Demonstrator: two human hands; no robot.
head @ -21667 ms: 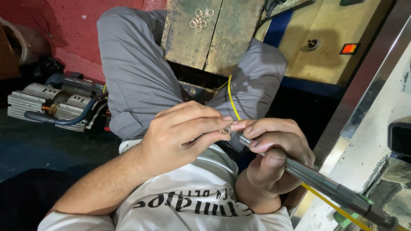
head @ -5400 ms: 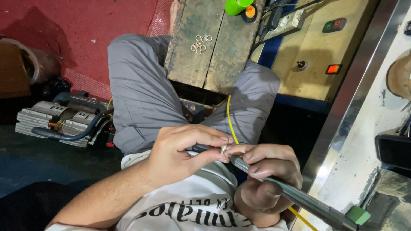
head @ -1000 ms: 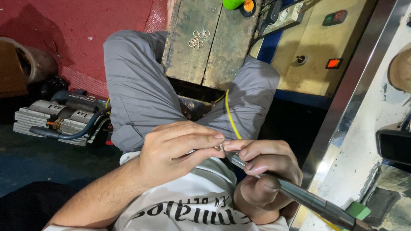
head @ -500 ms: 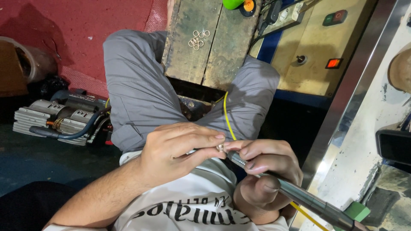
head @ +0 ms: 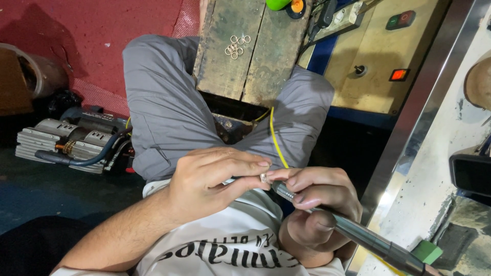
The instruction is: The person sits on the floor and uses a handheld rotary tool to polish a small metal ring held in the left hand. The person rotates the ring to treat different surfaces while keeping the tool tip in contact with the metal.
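Little had moved since half a second earlier: the left hand (head: 215, 179) pinched a small metal ring (head: 264, 178) against the tool (head: 358, 237) gripped in the right hand (head: 317, 209). Several loose rings (head: 237, 46) lay on the wooden block (head: 225, 71), seemingly awaiting work.

A dark rectangular screen (head: 471, 175) was seen at the right edge, set against a pale, stained surface. On the tan control panel (head: 378, 46) above, a small square orange-red indicator (head: 398, 74) was mounted beside a rectangular green-and-red switch plate (head: 399, 20). No packages were visible.
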